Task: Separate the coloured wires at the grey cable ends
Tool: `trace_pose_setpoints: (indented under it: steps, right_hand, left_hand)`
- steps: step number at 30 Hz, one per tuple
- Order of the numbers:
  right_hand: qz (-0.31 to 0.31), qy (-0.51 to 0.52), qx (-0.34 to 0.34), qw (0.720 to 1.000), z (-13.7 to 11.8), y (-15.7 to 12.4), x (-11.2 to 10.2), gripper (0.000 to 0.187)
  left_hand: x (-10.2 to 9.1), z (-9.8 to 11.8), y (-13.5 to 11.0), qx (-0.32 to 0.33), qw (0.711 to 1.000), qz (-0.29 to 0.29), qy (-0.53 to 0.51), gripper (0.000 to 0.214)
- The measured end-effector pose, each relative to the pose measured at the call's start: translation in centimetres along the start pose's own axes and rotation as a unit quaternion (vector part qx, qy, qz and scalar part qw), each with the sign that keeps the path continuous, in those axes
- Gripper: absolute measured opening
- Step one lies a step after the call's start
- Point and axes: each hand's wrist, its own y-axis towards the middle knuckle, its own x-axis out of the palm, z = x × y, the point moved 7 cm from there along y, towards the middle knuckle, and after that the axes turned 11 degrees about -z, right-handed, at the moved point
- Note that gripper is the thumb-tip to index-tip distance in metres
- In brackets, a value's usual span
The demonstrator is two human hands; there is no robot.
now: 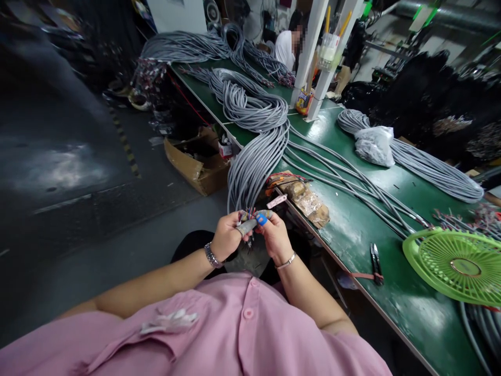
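A thick bundle of grey cables (258,162) hangs over the bench edge towards my lap, its ends showing thin coloured wires (249,213). At those ends my left hand (229,235) is closed, thumb and fingers pinching a cable end. Close beside it my right hand (276,235) is closed too, gripping at the same wire ends. Tape wraps several of my fingers: a grey wrap (246,226) on the left and a blue one (261,219) on the right. Exactly which wires sit between the fingertips is too small to make out.
The green bench (344,209) runs along my right. On it are snips (376,263), a green fan (457,266), a plastic bag (374,145) and a cardboard piece (309,203). A cardboard box (199,167) stands below. Beyond the post (311,57) is a person (285,47).
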Motion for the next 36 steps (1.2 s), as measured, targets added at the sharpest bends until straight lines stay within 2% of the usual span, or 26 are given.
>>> trace_pose_setpoints:
  steps: [5,11,19,23,26,29,32,34,36]
  right_hand:
    - [0.032,0.005,-0.007,0.999,-0.2,-0.2,-0.6,0.019]
    - [0.022,0.018,0.007,1.0,-0.7,-0.2,-0.2,0.022]
    - [0.035,0.038,0.003,0.999,0.0,-0.4,-0.3,0.017]
    - [0.028,0.082,0.018,0.996,0.6,-0.1,-0.7,0.021]
    - [0.047,0.129,0.036,0.99,0.5,0.4,-1.7,0.033]
    - [0.014,0.133,0.056,0.989,-0.5,1.0,-1.9,0.04]
    - [-0.008,0.058,0.008,0.998,-2.0,1.6,-1.9,0.035]
    - [0.034,-0.019,-0.051,0.998,-2.9,1.7,-2.6,0.032]
    - [0.082,-0.066,-0.09,0.99,-3.1,1.7,-3.3,0.037]
  left_hand:
    - [0.0,-0.1,0.1,0.006,1.0,-0.005,0.008,0.007]
    - [0.3,-0.5,0.3,-0.007,1.0,-0.012,-0.001,0.008]
    - [-0.1,-0.8,0.7,-0.023,0.999,0.021,-0.017,0.014]
    - [0.0,-0.9,0.9,-0.038,0.994,0.046,-0.093,0.018]
    - [0.4,-0.5,1.0,-0.05,0.989,0.042,-0.133,0.018]
    - [0.9,0.0,1.1,-0.055,0.985,0.038,-0.158,0.018]
    - [1.4,0.2,1.4,-0.066,0.981,0.035,-0.182,0.018]
    - [1.8,0.3,1.6,-0.073,0.977,0.031,-0.196,0.017]
    - [2.2,0.3,1.8,-0.075,0.976,0.026,-0.202,0.017]
